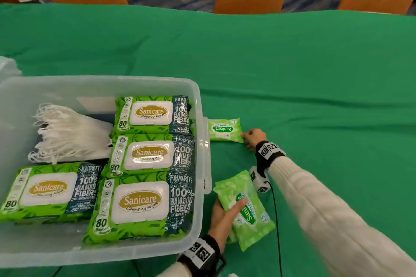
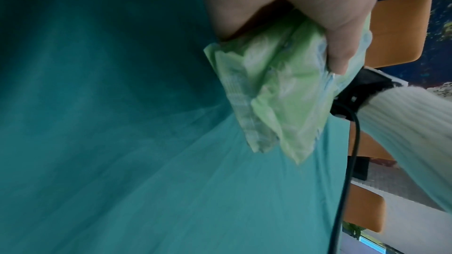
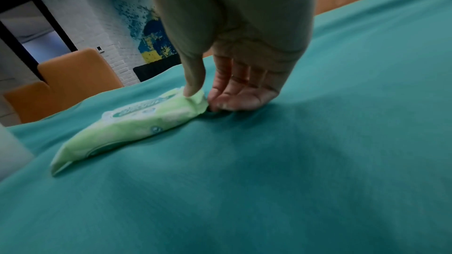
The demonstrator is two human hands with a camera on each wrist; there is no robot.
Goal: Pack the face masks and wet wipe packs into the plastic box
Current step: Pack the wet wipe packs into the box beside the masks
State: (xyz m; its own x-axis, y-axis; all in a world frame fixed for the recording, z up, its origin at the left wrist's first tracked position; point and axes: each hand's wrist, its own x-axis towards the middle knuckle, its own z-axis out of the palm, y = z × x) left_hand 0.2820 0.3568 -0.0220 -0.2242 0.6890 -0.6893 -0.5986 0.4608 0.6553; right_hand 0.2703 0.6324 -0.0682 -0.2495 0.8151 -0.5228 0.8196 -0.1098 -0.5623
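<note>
Right hand [image 1: 254,138] pinches small wipe pack [image 1: 225,130] corner

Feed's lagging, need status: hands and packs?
Left hand grips small packs beside box. Right hand pinches corner of loose pack. Four big packs, masks already boxed. Nothing blocking.

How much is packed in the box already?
Mostly done. The face masks and four big wipe packs already lie in the plastic box. The left hand holds what looks like two small packs beside it; the right hand pinches another small pack on the green cloth. Those still need to go in.
</note>
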